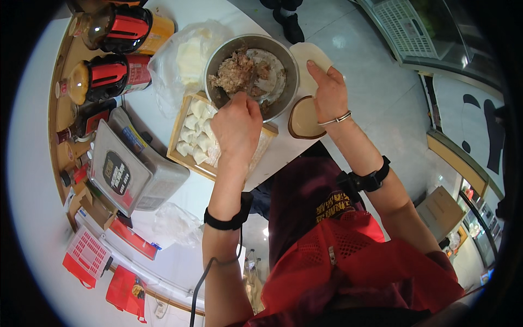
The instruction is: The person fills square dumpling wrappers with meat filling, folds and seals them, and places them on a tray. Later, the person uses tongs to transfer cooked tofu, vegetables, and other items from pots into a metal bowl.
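Observation:
My left hand is closed around a thin utensil, its lower end in the minced meat filling. The filling is heaped on one side of a round steel bowl. At the bowl's right, my right hand holds a flat, pale dough wrapper between thumb and fingers. A small tan dish with a brown rim sits below that hand, partly hidden by it. White folded dumplings lie in a floured wooden tray, which the bowl and my left forearm partly cover.
A plastic bag with pale wrappers lies left of the bowl. Large sauce jugs, bottles and a grey plastic container line the table's left side. A glass-fronted case stands at right. Another person's shoe is beyond the table.

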A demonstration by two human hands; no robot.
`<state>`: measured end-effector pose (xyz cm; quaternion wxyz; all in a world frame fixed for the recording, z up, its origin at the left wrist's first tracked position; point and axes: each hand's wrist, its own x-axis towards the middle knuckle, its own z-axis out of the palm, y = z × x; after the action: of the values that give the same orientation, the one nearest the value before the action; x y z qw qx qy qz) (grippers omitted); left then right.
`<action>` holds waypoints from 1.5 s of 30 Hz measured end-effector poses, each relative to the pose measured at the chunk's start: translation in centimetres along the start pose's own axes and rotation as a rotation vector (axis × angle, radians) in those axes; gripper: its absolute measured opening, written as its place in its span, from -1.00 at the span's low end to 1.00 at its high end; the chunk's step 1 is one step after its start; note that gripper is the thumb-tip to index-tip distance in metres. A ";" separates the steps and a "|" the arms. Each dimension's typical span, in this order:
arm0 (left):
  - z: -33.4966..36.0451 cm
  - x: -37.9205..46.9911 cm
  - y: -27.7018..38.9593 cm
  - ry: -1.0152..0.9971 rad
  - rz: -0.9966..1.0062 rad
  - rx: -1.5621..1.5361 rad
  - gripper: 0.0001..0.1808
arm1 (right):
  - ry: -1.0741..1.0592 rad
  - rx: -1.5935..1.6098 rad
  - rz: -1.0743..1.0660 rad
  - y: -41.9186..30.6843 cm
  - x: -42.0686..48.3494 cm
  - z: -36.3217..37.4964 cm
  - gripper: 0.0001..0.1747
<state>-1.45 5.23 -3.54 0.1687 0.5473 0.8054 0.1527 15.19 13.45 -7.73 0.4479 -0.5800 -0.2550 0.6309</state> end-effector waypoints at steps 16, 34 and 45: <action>1.6 2.3 -1.2 -0.473 -0.419 -0.861 -0.79 | 0.005 0.162 0.280 -1.4 -0.5 -0.1 -0.71; -0.7 -7.2 5.8 0.241 0.385 0.075 -0.38 | -0.311 0.672 0.462 -2.7 -1.7 2.1 -0.55; -5.5 -5.6 2.5 0.147 0.299 -0.274 -0.49 | -0.410 0.458 0.482 -3.5 -1.8 3.1 -0.45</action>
<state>0.19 0.60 3.03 0.1577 0.6202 0.6970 0.3235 13.04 14.11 -3.30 0.3443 -0.3705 -0.0481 0.8613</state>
